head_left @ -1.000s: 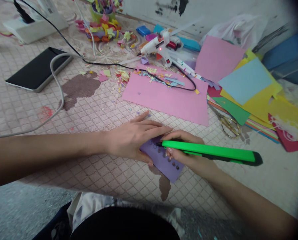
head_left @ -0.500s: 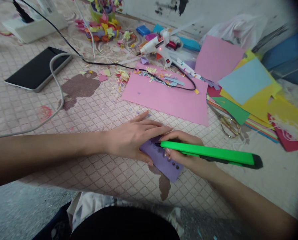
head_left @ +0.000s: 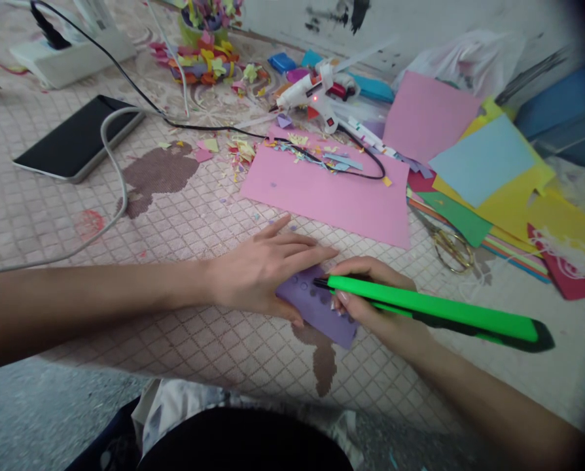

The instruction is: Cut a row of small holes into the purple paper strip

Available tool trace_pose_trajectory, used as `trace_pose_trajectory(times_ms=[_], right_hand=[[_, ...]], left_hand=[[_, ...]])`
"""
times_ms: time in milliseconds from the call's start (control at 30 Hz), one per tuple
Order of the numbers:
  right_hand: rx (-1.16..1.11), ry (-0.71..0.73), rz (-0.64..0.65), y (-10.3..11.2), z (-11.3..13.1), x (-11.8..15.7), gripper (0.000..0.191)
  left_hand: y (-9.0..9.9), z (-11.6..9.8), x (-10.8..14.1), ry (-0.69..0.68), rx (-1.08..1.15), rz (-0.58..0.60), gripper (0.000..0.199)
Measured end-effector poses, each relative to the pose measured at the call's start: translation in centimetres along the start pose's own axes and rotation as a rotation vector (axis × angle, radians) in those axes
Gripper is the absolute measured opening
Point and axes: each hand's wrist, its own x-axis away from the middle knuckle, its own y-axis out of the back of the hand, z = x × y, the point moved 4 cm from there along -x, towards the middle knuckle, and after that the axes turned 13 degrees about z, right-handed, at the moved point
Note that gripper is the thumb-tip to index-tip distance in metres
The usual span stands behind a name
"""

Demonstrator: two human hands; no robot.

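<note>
A small purple paper [head_left: 317,306] with several dark round spots and faint circles lies on the patterned tablecloth near the front edge. My left hand [head_left: 260,271] rests flat with fingers spread, covering the paper's upper left part. My right hand [head_left: 375,301] is closed round a bright green utility knife [head_left: 434,307]. Its dark tip points left and sits over the paper, near the circles. Whether the tip touches the paper cannot be made out. Some of the spots are hidden behind my right fingers.
Beyond my hands lies a pink sheet [head_left: 332,196] with paper scraps and a black cable. A white glue gun [head_left: 312,95] stands behind it. Gold-handled scissors [head_left: 452,248] and coloured papers [head_left: 483,160] are at the right, a black tablet [head_left: 79,137] and power strip [head_left: 71,59] at the left.
My right hand has moved a little to the right with the green knife, uncovering circles on the purple paper. The paper has turned slightly. My left hand has barely moved.
</note>
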Motion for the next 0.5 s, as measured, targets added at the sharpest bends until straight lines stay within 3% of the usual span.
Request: trace_pose_trajectory(times_ms=[200, 500], right_hand=[[0.003, -0.020, 0.050, -0.23, -0.54, -0.12, 0.016], [0.029, 0.011, 0.017, -0.40, 0.03, -0.52, 0.016]], left_hand=[[0.02, 0.09, -0.12, -0.004, 0.027, 0.002, 0.084], [-0.23, 0.33, -0.10, -0.013, 0.113, 0.045, 0.082]])
